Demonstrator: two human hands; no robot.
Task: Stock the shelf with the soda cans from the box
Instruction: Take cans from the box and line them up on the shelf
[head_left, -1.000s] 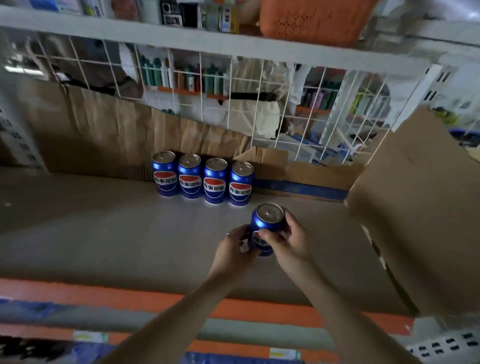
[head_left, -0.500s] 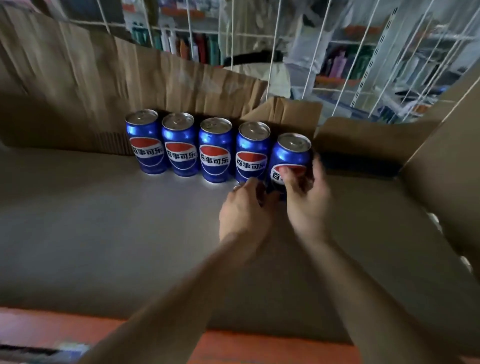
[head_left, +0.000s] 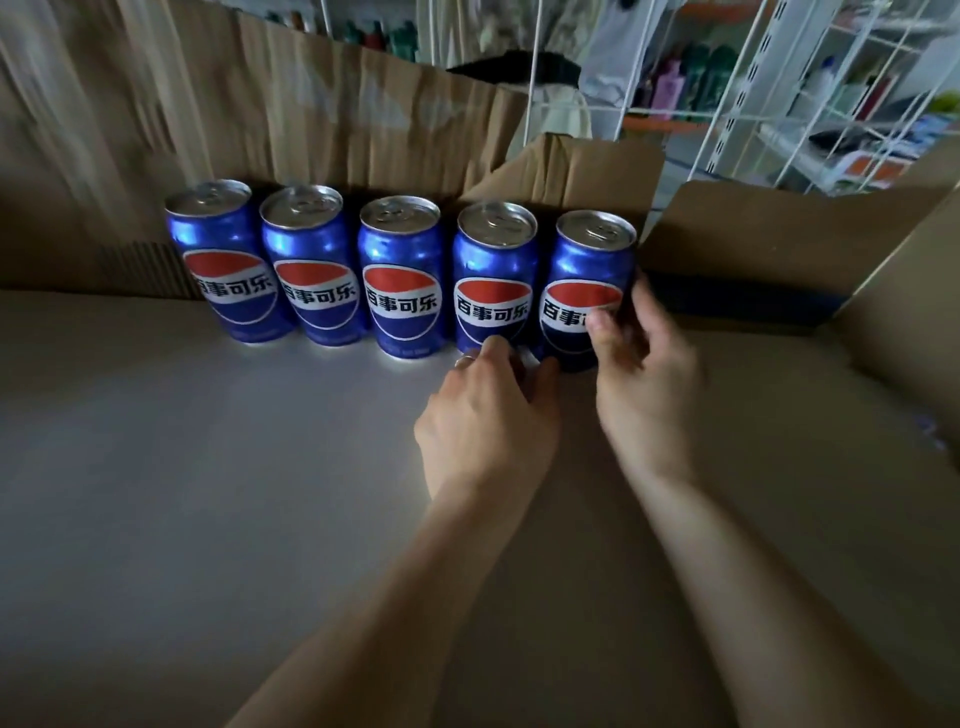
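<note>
Several blue soda cans stand upright in a row at the back of the shelf (head_left: 208, 467), labels facing me. The rightmost can (head_left: 587, 270) stands at the row's right end, touching its neighbour (head_left: 493, 270). My right hand (head_left: 644, 374) curls its thumb and fingers round the rightmost can's right side and front. My left hand (head_left: 488, 421) rests on the shelf with its fingertips pinching the base of that same can at its lower left. The box the cans come from is out of view.
Brown cardboard (head_left: 311, 114) lines the shelf's back, behind the cans. A folded cardboard flap (head_left: 779, 239) stands to the right of the row, and another cardboard panel (head_left: 914, 291) rises at the far right. White wire mesh (head_left: 727, 93) shows other shelves beyond.
The can I carried above the shelf front now stands at the right end of the row. The camera has moved closer to the cans. Both hands stay on that can.
</note>
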